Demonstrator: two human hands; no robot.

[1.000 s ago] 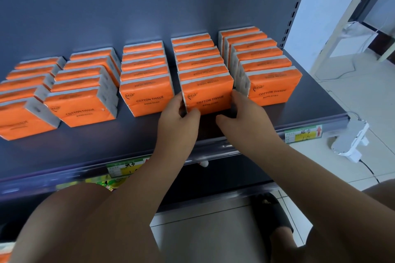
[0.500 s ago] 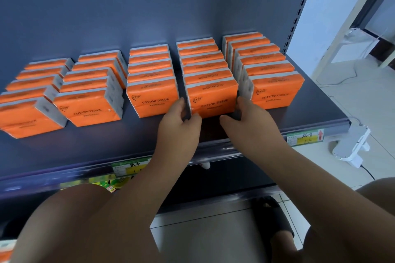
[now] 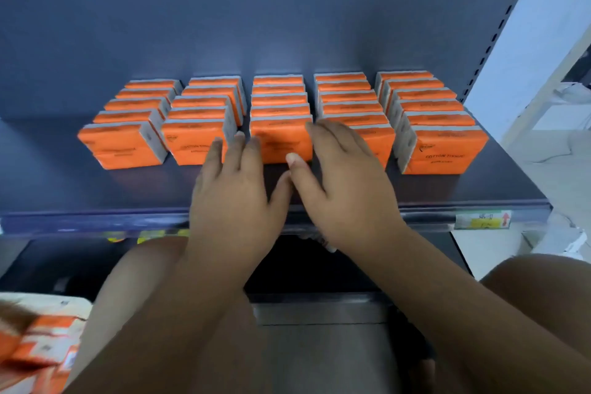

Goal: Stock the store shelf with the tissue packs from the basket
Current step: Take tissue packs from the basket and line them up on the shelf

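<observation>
Lower left, more orange packs [image 3: 38, 345] were blurred, and the basket could not be made out. Left hand [image 3: 233, 198] and right hand [image 3: 347, 192] lay flat at the shelf [image 3: 96, 192] front, fingers straight and apart, clamped on nothing, tips touching the front tissue packs [image 3: 281, 137] of the middle rows. Behind, five rows stood upright; they looked light, soft and film-slick, best pinched across the short white sides.

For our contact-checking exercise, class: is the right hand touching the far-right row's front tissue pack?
Apart. Head view: the right hand lies over the neighbouring row, whose orange wrapper shows between it and the far-right front pack.
</observation>
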